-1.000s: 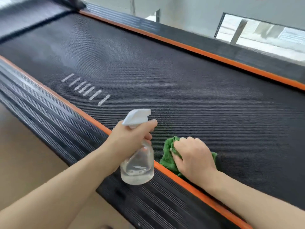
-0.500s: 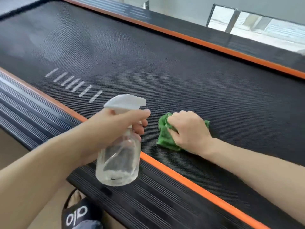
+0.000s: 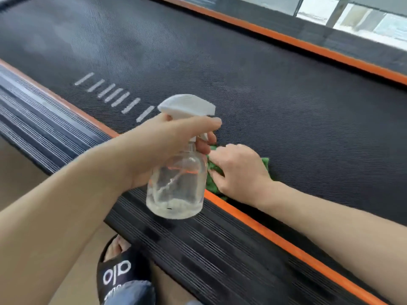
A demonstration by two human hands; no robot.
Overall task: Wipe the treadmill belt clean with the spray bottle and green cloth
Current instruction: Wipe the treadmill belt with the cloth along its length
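My left hand [image 3: 158, 148] grips the neck of a clear spray bottle [image 3: 176, 186] with a white trigger head, held above the near side rail, nozzle pointing over the belt. A little liquid sits in its bottom. My right hand [image 3: 239, 172] presses down on the green cloth [image 3: 212, 172] at the near edge of the black treadmill belt [image 3: 264, 95], fingers curled over the cloth. Most of the cloth is hidden under the hand and behind the bottle; a corner shows to the right of the hand.
Orange strips [image 3: 275, 236] border the belt on both sides, with ribbed black side rails [image 3: 198, 249] beyond. White dashes [image 3: 114, 97] mark the belt at left. My foot in a black slide sandal [image 3: 119, 274] stands on the tan floor below the rail.
The view has shifted closer and downward. My left hand has raised the bottle nearer to the right hand. The right hand with the cloth has slid back toward the near orange strip.
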